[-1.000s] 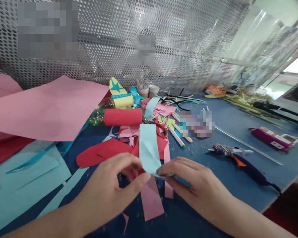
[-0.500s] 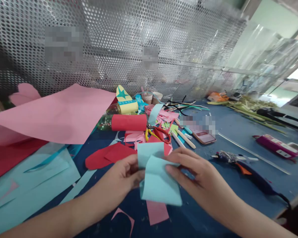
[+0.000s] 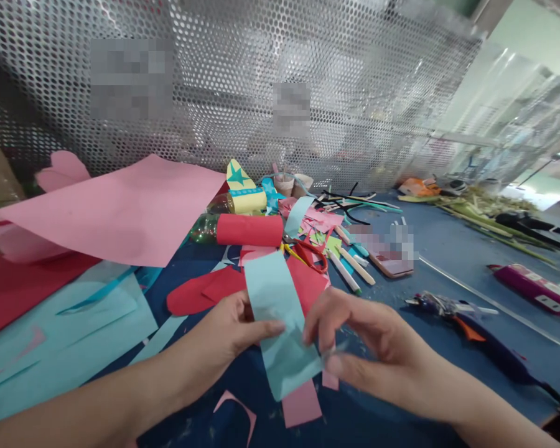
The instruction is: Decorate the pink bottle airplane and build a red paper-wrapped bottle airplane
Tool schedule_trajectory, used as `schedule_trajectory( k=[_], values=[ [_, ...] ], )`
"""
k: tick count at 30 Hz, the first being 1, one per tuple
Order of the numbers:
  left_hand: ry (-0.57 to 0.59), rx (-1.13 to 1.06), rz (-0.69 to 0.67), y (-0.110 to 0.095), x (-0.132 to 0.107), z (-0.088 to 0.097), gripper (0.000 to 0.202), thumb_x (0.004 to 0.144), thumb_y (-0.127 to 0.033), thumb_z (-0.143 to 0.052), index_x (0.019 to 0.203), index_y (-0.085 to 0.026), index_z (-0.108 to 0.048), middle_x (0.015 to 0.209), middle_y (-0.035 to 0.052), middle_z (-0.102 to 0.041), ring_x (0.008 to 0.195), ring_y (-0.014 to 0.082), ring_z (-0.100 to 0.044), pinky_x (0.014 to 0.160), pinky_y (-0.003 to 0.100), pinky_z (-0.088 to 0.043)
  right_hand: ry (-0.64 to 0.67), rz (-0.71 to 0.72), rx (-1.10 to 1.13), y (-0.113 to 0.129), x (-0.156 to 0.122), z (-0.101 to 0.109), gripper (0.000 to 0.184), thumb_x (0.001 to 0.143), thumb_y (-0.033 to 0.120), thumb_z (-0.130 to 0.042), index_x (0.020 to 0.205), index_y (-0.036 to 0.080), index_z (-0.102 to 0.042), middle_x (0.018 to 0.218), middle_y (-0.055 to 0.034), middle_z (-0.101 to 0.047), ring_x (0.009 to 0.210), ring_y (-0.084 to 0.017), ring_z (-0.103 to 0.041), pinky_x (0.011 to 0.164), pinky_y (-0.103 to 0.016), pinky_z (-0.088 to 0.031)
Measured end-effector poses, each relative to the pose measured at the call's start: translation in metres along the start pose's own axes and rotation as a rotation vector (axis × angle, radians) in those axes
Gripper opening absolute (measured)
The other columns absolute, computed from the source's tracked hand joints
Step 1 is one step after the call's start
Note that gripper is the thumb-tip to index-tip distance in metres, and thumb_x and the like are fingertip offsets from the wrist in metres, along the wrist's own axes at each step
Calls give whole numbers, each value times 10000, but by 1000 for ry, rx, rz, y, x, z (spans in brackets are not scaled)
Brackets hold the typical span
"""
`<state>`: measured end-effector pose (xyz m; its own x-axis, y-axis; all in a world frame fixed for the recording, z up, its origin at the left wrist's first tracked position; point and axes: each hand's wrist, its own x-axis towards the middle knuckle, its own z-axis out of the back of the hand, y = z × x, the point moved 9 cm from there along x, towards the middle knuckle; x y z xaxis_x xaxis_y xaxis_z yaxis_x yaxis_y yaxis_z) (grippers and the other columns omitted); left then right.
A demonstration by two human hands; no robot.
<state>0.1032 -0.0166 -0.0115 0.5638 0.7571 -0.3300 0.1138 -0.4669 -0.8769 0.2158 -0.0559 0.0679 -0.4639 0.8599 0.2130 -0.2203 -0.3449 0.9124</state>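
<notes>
A light blue paper strip [image 3: 275, 298] slants upright in front of me, its folds mostly flattened. My left hand [image 3: 242, 323] pinches its left edge, thumb across the front and fingers behind. At the strip's lower right edge is my right hand [image 3: 368, 336], its fingers curled and the thumb close to the fingertips. Blur hides what lies between them; a faint pale bit shows there. Under the strip's lower end lies a pink paper piece [image 3: 302, 404]. Behind the strip rest red paper cutouts [image 3: 205, 292] and scissors [image 3: 310, 254] with red and yellow handles.
Left are light blue sheets [image 3: 98, 323] and a large pink sheet [image 3: 121, 208]. A bottle wrapped in red paper [image 3: 249, 230] lies at the back. Right are markers [image 3: 343, 272], a phone [image 3: 389, 258], a glue gun [image 3: 485, 342] and a purple object [image 3: 534, 289]. Perforated metal [image 3: 224, 81] stands behind.
The folded light blue paper has been opened out into a longer strip. My right hand has shifted from its upper part down to its lower right edge. My left hand still holds it.
</notes>
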Motion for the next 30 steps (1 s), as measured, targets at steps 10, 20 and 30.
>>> schedule_trajectory(
  k=[10, 20, 30],
  values=[
    [-34, -23, -47, -12, 3, 7, 272, 683, -318, -807, 915, -187, -752, 863, 33, -769, 823, 174, -684, 741, 230, -510, 147, 162, -639, -4, -1, -25, 636, 716, -8, -595, 1258, 326, -581, 1497, -42, -361, 1388, -227, -286, 1120, -435, -289],
    [50, 63, -51, 3, 11, 5, 377, 646, -316, -840, 974, -177, -716, 915, 65, -775, 887, 219, -704, 770, 278, -530, -32, 323, -523, 5, -1, -16, 184, 867, 103, -601, 973, 194, -722, 1018, -67, -673, 1022, -171, -564, 949, -315, -448],
    [24, 163, -136, -10, 5, -7, 251, 654, -243, -791, 899, -200, -757, 990, 51, -774, 978, 283, -695, 885, 374, -516, -293, -217, -346, -44, 0, 11, 218, 854, 342, -611, 682, 209, -600, 664, 4, -602, 643, -148, -544, 591, -249, -428]
  ],
)
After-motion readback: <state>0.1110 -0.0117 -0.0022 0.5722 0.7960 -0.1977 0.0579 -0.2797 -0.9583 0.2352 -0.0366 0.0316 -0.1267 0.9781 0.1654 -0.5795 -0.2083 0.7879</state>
